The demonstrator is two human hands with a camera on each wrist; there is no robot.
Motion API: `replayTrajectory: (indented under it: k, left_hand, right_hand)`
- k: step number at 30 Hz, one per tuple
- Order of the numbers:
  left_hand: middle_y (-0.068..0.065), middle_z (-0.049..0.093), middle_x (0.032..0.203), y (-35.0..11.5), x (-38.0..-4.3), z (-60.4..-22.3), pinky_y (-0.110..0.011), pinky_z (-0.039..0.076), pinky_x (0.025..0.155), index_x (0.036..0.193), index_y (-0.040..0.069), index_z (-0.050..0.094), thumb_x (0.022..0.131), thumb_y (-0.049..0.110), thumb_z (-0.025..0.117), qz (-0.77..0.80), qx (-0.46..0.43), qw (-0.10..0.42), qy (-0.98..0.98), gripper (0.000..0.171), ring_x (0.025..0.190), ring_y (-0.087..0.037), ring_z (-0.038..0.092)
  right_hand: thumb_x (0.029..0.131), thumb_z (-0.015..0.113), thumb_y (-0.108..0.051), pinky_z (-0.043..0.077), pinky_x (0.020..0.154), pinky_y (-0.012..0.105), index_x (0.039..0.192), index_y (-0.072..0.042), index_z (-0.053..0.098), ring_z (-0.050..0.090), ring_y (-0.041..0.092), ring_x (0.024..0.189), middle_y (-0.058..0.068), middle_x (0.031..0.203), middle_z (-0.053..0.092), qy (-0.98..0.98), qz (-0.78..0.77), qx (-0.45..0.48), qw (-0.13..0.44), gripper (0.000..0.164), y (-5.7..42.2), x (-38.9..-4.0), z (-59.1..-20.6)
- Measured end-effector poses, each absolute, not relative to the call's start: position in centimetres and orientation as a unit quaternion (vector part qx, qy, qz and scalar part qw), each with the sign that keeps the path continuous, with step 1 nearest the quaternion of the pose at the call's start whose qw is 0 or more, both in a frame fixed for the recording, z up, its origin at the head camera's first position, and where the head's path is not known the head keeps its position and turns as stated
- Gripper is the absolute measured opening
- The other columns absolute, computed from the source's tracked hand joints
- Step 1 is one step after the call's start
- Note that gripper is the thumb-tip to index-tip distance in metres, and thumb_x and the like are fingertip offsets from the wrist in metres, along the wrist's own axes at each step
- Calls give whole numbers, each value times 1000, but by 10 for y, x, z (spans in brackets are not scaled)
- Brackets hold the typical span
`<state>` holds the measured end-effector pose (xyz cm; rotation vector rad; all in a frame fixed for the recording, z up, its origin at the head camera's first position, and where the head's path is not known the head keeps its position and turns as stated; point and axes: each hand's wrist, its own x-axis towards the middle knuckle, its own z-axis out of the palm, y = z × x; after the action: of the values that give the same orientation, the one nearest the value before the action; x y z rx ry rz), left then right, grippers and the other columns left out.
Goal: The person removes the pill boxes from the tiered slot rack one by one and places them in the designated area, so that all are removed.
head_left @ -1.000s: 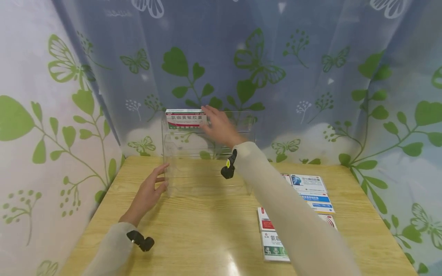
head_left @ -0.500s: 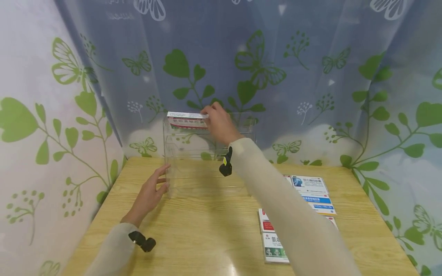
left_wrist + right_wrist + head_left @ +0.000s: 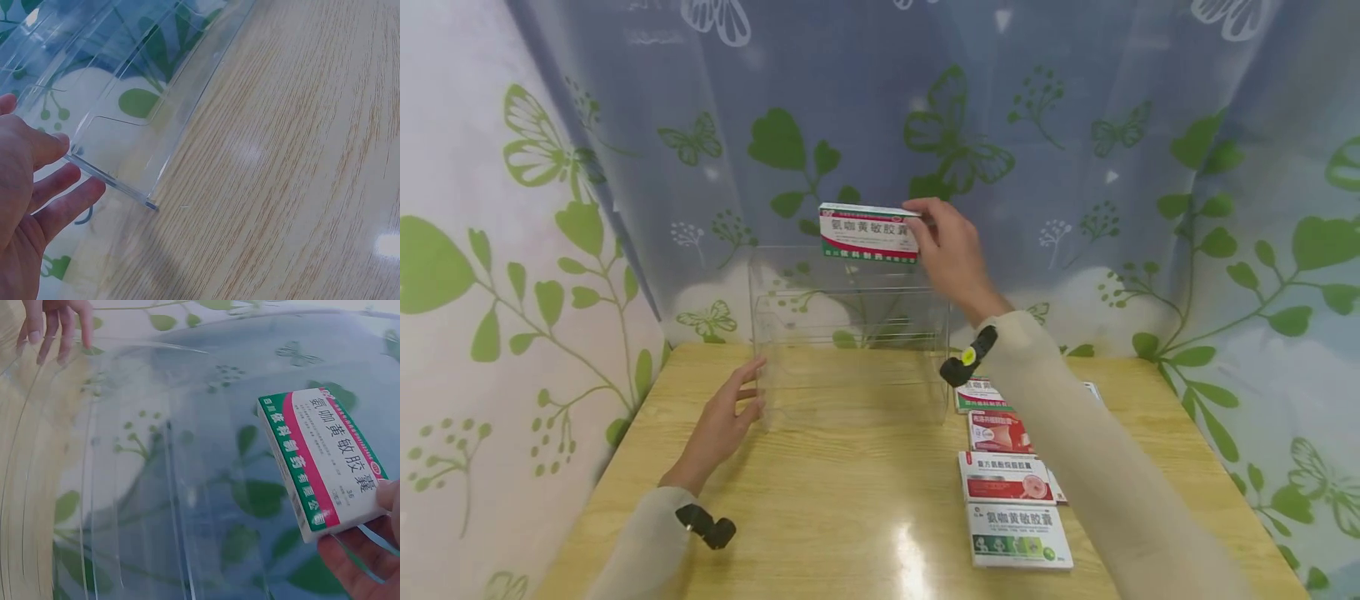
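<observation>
My right hand (image 3: pixel 953 254) pinches the right end of a white, red and green medicine box (image 3: pixel 868 233). The box is held above the top tier of a clear acrylic display rack (image 3: pixel 850 400), its printed face toward me. In the right wrist view, the thumb lies on the front of the medicine box (image 3: pixel 319 462) and fingers support it from beneath. My left hand (image 3: pixel 722 425) rests its fingertips against the rack's left side. The left wrist view shows these fingers (image 3: pixel 72 206) fairly straight beside the lower corner of the clear rack (image 3: pixel 119 144).
Several medicine boxes lie on the wooden table (image 3: pixel 820 517) to the right of the rack, among them a green-and-white box (image 3: pixel 1018 533) and a red box (image 3: pixel 1000 431). My right forearm hides some of them. A patterned curtain (image 3: pixel 850 100) hangs behind the rack.
My right hand has taken hold of the medicine box, lifted it off the rack's top tier, and moved it up and to the right. The left hand stays at the rack's side.
</observation>
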<state>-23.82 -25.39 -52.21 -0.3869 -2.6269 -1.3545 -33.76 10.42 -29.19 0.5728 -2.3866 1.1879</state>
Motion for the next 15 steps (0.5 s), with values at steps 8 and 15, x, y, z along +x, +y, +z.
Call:
replayTrajectory:
  k: [8, 15]
  left_hand:
    - [-32, 45, 163, -257, -237, -522, -45, 69, 95, 170, 17, 35, 109, -2, 61, -450, -126, 77, -881, 69, 135, -53, 63]
    - [-32, 45, 163, -255, -239, -524, -43, 70, 95, 170, 15, 35, 109, -3, 62, -453, -130, 77, -878, 69, 135, -52, 64]
  right_hand:
    - [116, 57, -31, 65, 79, 17, 149, -9, 61, 72, 31, 117, 16, 137, 64, -856, 468, 162, 149, 41, 192, -295, -301]
    - [117, 52, -31, 65, 77, 15, 149, -4, 60, 71, 5, 100, 22, 137, 66, -907, 375, 152, 117, 43, 280, -253, -331]
